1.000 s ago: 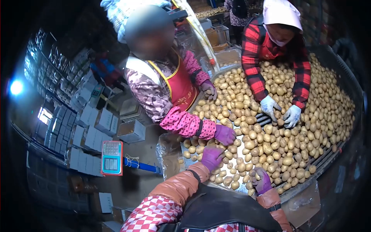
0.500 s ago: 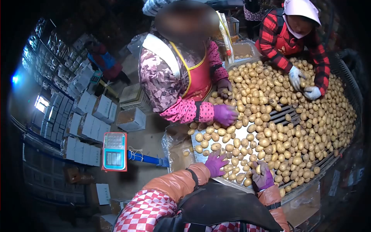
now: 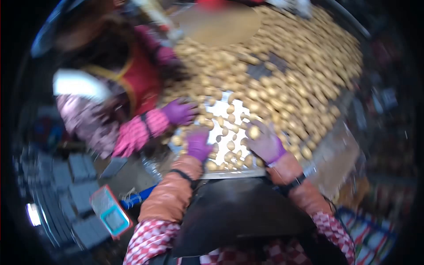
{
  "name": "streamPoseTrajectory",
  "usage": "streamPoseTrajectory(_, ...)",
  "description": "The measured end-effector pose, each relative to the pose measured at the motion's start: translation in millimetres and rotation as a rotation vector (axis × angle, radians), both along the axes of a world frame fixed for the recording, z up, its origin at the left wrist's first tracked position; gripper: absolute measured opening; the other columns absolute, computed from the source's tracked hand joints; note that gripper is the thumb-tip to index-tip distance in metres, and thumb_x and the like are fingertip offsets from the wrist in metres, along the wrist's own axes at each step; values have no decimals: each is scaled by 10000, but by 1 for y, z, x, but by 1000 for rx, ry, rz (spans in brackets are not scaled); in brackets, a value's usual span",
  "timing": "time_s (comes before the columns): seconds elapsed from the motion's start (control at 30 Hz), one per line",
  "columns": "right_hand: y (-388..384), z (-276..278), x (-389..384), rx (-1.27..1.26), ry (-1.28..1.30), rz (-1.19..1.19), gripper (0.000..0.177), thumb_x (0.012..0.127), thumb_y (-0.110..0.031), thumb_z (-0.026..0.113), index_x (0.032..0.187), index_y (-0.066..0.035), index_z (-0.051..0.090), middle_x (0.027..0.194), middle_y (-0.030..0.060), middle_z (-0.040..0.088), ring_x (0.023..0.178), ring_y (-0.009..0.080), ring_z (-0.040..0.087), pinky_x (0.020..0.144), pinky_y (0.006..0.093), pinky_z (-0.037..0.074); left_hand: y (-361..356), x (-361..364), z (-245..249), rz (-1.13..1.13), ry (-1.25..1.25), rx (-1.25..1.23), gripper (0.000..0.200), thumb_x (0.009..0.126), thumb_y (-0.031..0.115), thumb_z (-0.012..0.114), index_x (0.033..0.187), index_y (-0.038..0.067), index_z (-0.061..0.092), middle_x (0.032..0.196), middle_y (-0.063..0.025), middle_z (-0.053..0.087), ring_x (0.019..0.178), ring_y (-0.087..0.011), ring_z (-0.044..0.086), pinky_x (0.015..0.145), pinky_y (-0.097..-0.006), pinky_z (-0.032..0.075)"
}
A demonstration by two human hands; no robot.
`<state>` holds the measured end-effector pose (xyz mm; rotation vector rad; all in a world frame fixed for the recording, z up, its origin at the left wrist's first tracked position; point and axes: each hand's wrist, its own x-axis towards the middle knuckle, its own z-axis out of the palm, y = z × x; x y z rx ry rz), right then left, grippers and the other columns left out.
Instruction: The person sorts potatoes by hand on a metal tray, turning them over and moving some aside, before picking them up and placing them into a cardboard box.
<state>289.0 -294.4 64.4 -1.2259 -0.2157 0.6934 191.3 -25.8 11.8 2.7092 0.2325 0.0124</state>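
My left hand (image 3: 198, 145), in a purple glove, reaches over the metal tray's left side. Its blurred fingers stretch forward among potatoes near the edge. My right hand (image 3: 266, 143), in a matching glove with a greyish palm side, is at the tray's right side, its fingers curled about a potato (image 3: 254, 131). Between my hands, loose potatoes (image 3: 231, 145) lie scattered on the shiny tray (image 3: 221, 132). A denser heap of potatoes (image 3: 300, 92) spreads beyond and to the right.
A co-worker's purple-gloved hand (image 3: 179, 111) is close beyond my left hand. Dark slats (image 3: 260, 70) show through the heap. A red-framed scale (image 3: 111, 213) stands at lower left, near stacked boxes (image 3: 84, 176). A cardboard box (image 3: 338, 161) is at right.
My view has swung right and blurred, so the tray now sits centrally. My left hand has come nearer the co-worker's hand. My right hand still has a potato at its fingers.
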Motion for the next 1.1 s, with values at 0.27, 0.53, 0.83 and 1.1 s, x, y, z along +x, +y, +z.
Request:
streamPoseTrajectory(0.27,-37,-3,-1,1469,1628,-174,509,1007,-362,425,1417,-63,381,1459,100,412,1317,282,426,1083,431,351,-36,-44,-3,-211,77,-25,722,701,466,743,1326,167,541,1332,-158,477,1249,-458,385,999,-581,324)
streamPoseTrajectory(0.53,-65,5,-25,577,651,-235,588,962,-356,531,1440,-67,348,1466,140,385,1323,318,421,1082,420,380,-42,-29,11,-400,88,-136,616,730,339,729,1289,139,565,1417,-126,475,1287,-398,416,1036,-546,314)
streamPoseTrajectory(0.83,-56,-30,-35,8,164,-104,603,893,-227,644,1400,10,421,1416,206,449,1360,312,397,1100,403,357,-63,-26,25,-415,38,-32,661,718,349,722,1314,129,538,1415,-152,452,1315,-389,390,1055,-553,300)
streamPoseTrajectory(1.1,-44,-15,-40,-1094,-735,623,564,829,-333,668,1297,-44,546,1283,226,564,1198,418,516,1042,482,382,-6,-77,-22,181,20,216,623,765,330,692,1339,155,525,1428,-130,457,1313,-376,411,1028,-571,327)
